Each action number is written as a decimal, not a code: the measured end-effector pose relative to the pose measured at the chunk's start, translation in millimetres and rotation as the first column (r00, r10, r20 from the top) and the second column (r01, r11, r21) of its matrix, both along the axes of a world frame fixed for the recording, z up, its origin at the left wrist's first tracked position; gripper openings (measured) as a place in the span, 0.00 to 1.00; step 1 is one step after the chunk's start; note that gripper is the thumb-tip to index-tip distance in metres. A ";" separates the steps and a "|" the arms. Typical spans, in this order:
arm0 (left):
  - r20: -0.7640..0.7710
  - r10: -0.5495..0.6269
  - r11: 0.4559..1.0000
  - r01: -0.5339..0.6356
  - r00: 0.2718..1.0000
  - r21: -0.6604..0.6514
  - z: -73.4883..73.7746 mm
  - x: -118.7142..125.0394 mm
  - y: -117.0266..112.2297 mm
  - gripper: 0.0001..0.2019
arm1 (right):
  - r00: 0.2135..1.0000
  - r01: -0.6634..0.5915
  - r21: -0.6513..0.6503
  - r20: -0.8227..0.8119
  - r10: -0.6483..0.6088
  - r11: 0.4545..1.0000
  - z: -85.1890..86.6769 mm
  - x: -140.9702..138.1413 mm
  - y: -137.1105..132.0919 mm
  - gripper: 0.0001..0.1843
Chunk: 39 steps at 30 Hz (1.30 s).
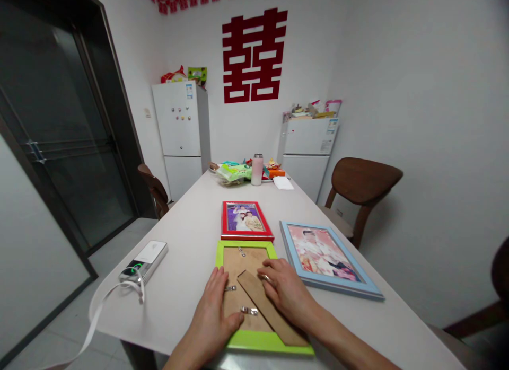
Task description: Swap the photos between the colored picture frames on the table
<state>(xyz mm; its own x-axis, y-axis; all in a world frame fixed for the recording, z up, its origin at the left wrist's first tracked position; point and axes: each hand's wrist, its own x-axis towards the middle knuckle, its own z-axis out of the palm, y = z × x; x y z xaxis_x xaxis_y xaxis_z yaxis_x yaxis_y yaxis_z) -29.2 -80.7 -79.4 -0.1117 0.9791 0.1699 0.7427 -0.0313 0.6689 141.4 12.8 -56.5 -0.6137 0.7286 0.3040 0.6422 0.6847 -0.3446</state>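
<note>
A picture frame with a lime-green border (265, 340) lies face down at the near side of the table, its brown backboard (234, 258) up. Stretched along its left edge is my left hand (217, 304), fingers flat and thumb apart on the board. My right hand (284, 290) is closed, its bent fingers pressed at the board's right side beside the brown stand leg (264, 304); what is under the fingertips is hidden. Small metal clips show at the top (241, 251), left (230, 288) and lower middle (249, 310) of the board.
A red photo frame (225, 221) touches or nearly touches the green one's far edge. To the right lies a light-blue photo frame (338, 281). A power bank (149, 256) with a white strap is at the left. A pink bottle (257, 169) and snack bags (234, 173) stand farther back.
</note>
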 end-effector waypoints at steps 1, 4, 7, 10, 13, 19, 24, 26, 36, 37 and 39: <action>0.001 0.003 1.000 -0.003 1.000 0.000 -0.4 -0.5 -0.1 0.35 | 0.999 -0.052 -0.023 -0.013 0.052 0.998 1.6 -5.4 -4.1 0.12; 0.019 0.014 1.000 -0.014 1.000 -0.004 -0.4 -1.1 0.2 0.36 | 0.985 -0.171 -0.085 -0.020 0.170 0.982 6.0 -25.9 -12.8 0.10; 0.048 0.026 1.000 -0.026 0.998 -0.002 0.4 -0.6 0.4 0.35 | 0.976 -0.213 -0.090 0.019 0.215 0.973 8.9 -45.6 -15.0 0.08; 0.050 0.043 0.999 -0.043 0.998 0.014 -0.3 0.3 0.2 0.35 | 0.976 -0.202 -0.072 0.066 0.207 0.977 9.4 -58.5 -14.0 0.08; 0.042 0.044 0.999 -0.044 0.998 0.017 -2.3 0.9 0.3 0.35 | 0.985 -0.142 -0.059 0.086 0.147 0.988 6.6 -65.0 -13.3 0.09; 0.020 0.038 0.999 -0.038 0.999 0.002 -0.4 1.0 0.0 0.36 | 0.995 -0.089 -0.031 0.043 0.090 0.996 -3.2 -62.5 -1.1 0.10; -0.013 0.018 1.000 -0.018 1.000 -0.023 2.9 3.8 -0.5 0.36 | 0.997 0.069 0.022 0.041 -0.070 0.997 -6.5 -51.8 30.4 0.11; -0.015 0.013 1.000 -0.013 1.000 -0.017 2.1 5.3 0.1 0.37 | 0.993 0.108 0.031 0.049 -0.109 0.994 -7.3 -50.5 40.0 0.12; -0.020 0.030 0.999 -0.031 0.999 -0.032 2.7 8.4 1.8 0.38 | 0.986 0.133 0.040 0.099 -0.136 0.990 -11.0 -48.8 44.6 0.14; -0.017 0.036 0.999 -0.037 0.999 -0.032 2.5 8.6 2.0 0.38 | 0.985 0.134 0.038 0.103 -0.137 0.990 -10.7 -48.3 44.3 0.14; -0.008 0.047 0.998 -0.048 0.999 -0.028 1.5 9.0 2.7 0.38 | 0.986 0.130 0.035 0.105 -0.133 0.991 -9.7 -48.0 44.1 0.13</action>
<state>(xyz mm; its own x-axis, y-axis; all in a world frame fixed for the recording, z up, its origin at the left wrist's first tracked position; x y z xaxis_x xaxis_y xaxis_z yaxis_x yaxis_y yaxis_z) -20.2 -78.0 -78.0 -0.1571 0.9771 0.1435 0.7481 0.0229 0.6632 93.3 56.9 -66.2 -0.5434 0.7973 0.2628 0.7593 0.6003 -0.2513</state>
